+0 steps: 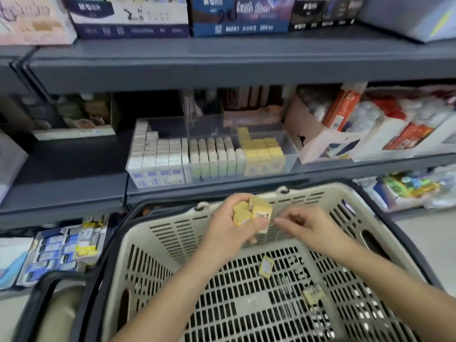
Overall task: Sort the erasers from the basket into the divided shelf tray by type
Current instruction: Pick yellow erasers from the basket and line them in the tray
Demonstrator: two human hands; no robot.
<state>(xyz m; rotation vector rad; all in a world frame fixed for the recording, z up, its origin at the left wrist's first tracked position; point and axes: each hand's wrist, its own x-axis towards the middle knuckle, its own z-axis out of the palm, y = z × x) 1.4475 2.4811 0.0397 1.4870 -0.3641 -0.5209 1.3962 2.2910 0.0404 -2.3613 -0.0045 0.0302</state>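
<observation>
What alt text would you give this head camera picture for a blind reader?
A left hand grips several yellow boxed erasers above a beige slotted plastic basket, the right hand close beside them. Two more yellow erasers lie on the basket floor; a clear divided shelf tray behind holds sorted rows.

Several yellow erasers [256,214] are gripped over the beige basket [172,233], 2 loose erasers [266,267] lie inside, and the clear tray [292,146] holds sorted rows.
</observation>
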